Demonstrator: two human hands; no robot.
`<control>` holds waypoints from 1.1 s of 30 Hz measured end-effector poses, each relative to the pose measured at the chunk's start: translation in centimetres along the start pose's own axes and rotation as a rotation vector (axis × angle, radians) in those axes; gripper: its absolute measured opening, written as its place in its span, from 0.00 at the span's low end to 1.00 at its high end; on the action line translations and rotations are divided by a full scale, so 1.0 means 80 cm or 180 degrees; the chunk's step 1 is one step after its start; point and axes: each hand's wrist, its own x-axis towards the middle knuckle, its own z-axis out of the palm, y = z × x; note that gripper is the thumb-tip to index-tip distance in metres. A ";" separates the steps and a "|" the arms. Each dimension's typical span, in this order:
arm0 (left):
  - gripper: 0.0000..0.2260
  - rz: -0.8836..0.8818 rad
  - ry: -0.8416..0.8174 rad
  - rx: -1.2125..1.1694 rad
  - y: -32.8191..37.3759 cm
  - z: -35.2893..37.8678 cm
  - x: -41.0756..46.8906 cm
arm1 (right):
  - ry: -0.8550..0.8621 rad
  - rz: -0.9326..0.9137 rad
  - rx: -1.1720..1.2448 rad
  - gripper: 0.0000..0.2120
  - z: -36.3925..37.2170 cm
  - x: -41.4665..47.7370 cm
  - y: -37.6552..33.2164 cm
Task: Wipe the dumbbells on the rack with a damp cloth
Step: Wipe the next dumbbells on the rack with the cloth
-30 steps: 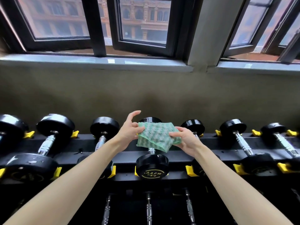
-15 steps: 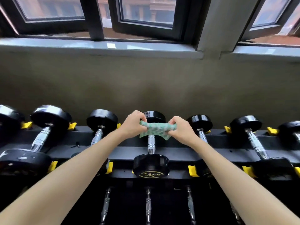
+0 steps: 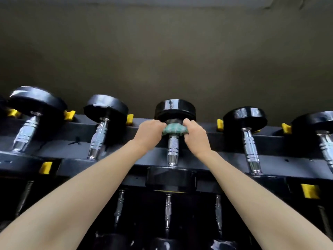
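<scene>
both fists are clenched on the green cloth (image 3: 173, 129): the left hand (image 3: 150, 131) and right hand (image 3: 195, 133) grip its ends so it bunches over the far end of the middle dumbbell (image 3: 173, 150) handle, tight under the back head. the near handle is bare, with open gaps to the neighbouring dumbbells (image 3: 100, 139) along the rack (image 3: 225, 141). half a second ago the cloth was a straighter strip between the fists.

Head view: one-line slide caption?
Left hand and right hand grip a green cloth over the centre dumbbell's handle on the rack.
</scene>
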 end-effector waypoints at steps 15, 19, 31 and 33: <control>0.15 0.0262 -0.1827 -0.1166 -0.009 -0.022 -0.063 | -0.2001 0.0639 0.1575 0.14 -0.040 -0.071 0.011; 0.16 0.0479 -0.2073 -0.0812 0.007 -0.052 -0.069 | -0.2438 0.0797 0.1587 0.15 -0.065 -0.074 0.003; 0.15 0.0744 -0.1257 -0.0441 0.025 -0.075 -0.120 | -0.1250 0.0575 0.0817 0.16 -0.095 -0.126 -0.027; 0.11 0.0720 -0.1045 -0.0163 0.023 -0.065 -0.131 | -0.1044 0.0673 0.0802 0.20 -0.086 -0.144 -0.028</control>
